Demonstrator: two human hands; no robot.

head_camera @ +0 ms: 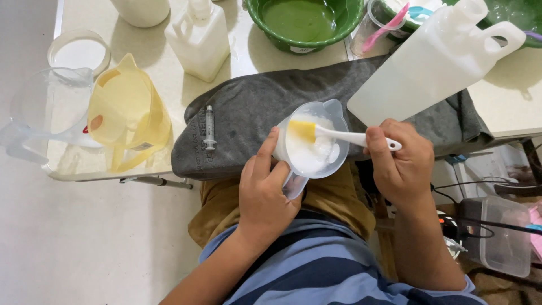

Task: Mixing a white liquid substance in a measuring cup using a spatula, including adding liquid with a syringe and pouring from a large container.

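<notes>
Head view: yellow-bladed spatula (333, 134) in translucent plastic cup (312, 148), grainy white contents.

There is one view, from a camera worn on the person's head. It looks steeply down over the striped shirt (316, 265) and lap onto the near edge of a table (169, 73), close enough that both forearms fill the lower half. The left hand (265, 192) and right hand (402, 166) sit near the middle of the frame. The table runs across the top, bare floor (84, 243) shows at lower left, and a clear box (499, 234) with cables lies at right.
</notes>
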